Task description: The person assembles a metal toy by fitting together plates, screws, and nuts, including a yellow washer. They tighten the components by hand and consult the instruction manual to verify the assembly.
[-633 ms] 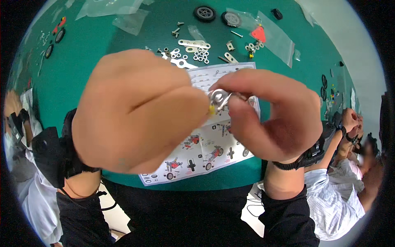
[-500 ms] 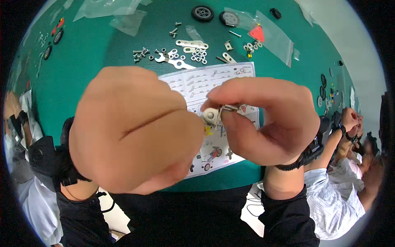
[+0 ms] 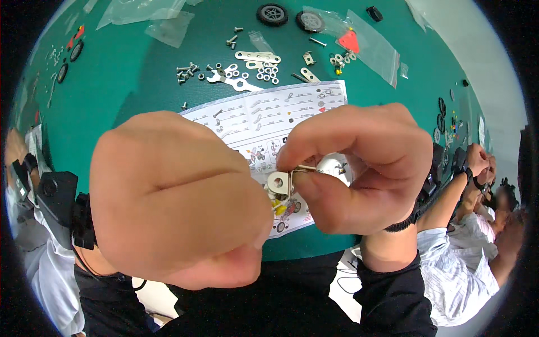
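Note:
My right hand [image 3: 359, 168] pinches a small bent metal bracket [image 3: 279, 182] between thumb and forefinger, over the instruction sheet. A round hole shows in the bracket's face, turned toward me. My left hand [image 3: 179, 199] is closed in a fist with its back to me, right beside the bracket. Its fingertips are hidden, and what they hold cannot be made out. Just below the bracket, next to the left hand, a small yellow piece [image 3: 279, 208] and some pale metal show. The printed instruction sheet [image 3: 236, 121] lies beneath both hands.
Beyond the sheet lie a flat wrench [image 3: 240, 84], perforated metal strips [image 3: 257, 57], several nuts [image 3: 268, 73] and bolts [image 3: 187, 71]. Farther back are black wheels [image 3: 272, 14], a red triangular plate [image 3: 348, 41] and clear plastic bags [image 3: 376, 53]. People sit on both sides.
Both hands have come slightly lower. The bracket has turned, and its hole now looks open where a rounded end showed before. More of the yellow piece and the sheet is visible.

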Demonstrator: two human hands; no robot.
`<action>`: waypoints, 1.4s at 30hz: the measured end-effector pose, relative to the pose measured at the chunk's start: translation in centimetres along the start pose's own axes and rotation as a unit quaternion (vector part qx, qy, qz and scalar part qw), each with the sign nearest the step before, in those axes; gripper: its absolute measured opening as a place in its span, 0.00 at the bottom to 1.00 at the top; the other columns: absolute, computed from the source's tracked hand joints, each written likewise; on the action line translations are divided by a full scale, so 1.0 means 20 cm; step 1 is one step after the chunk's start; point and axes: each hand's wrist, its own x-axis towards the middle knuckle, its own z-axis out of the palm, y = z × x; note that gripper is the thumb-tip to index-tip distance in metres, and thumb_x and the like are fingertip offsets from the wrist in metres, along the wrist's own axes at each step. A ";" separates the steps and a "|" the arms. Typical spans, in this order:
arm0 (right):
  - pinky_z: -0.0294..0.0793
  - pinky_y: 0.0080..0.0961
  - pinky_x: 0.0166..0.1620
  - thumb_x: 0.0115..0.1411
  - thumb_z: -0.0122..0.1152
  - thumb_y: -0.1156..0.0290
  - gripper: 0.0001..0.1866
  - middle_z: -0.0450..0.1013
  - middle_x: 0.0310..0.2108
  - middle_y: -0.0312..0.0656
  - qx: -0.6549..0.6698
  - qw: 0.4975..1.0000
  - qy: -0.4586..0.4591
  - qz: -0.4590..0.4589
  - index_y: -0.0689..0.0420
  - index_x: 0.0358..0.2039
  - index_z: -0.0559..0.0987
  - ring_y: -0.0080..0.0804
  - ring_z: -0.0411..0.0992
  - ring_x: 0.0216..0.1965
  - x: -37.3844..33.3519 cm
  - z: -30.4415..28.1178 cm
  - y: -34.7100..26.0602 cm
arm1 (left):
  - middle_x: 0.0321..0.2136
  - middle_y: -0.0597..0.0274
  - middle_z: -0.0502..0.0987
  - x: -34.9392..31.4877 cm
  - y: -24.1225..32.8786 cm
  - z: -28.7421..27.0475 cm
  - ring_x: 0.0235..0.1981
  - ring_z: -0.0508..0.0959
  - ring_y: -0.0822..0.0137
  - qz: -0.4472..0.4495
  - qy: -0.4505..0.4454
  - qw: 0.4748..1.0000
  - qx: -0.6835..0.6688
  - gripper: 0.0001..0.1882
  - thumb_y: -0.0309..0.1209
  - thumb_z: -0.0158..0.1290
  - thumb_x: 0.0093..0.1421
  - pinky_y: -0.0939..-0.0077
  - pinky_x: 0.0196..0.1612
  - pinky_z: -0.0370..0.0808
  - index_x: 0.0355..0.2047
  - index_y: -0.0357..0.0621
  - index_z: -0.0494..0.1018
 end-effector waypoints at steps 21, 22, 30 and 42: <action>0.72 0.16 0.24 0.39 0.55 0.83 0.06 0.74 0.18 0.44 0.066 0.998 0.003 0.014 0.69 0.22 0.76 0.26 0.74 0.19 -0.01 0.00 0.01 | 0.18 0.57 0.69 -0.02 -0.02 0.01 0.17 0.69 0.62 0.015 -0.017 0.991 -0.130 0.07 0.25 0.55 0.32 0.72 0.22 0.68 0.15 0.38 0.71; 0.73 0.16 0.25 0.41 0.54 0.84 0.06 0.74 0.19 0.46 0.091 0.995 0.009 0.034 0.70 0.24 0.76 0.27 0.75 0.19 -0.02 0.00 0.01 | 0.19 0.57 0.70 0.00 0.00 0.00 0.18 0.70 0.62 0.010 -0.015 1.000 -0.025 0.09 0.26 0.56 0.34 0.73 0.23 0.67 0.18 0.37 0.71; 0.77 0.21 0.26 0.49 0.53 0.85 0.10 0.75 0.26 0.49 0.245 0.948 0.034 0.198 0.73 0.34 0.74 0.31 0.76 0.23 -0.02 -0.01 -0.05 | 0.27 0.54 0.75 0.03 -0.08 0.03 0.23 0.73 0.62 0.005 0.099 0.995 0.000 0.22 0.34 0.63 0.43 0.74 0.27 0.69 0.35 0.35 0.69; 0.75 0.22 0.30 0.43 0.67 0.80 0.19 0.76 0.28 0.50 -0.123 0.990 0.018 -0.064 0.70 0.37 0.75 0.36 0.77 0.25 -0.01 -0.05 -0.03 | 0.30 0.49 0.77 0.04 -0.08 0.00 0.30 0.77 0.61 -0.002 0.066 0.998 0.018 0.15 0.22 0.61 0.45 0.74 0.34 0.73 0.34 0.31 0.72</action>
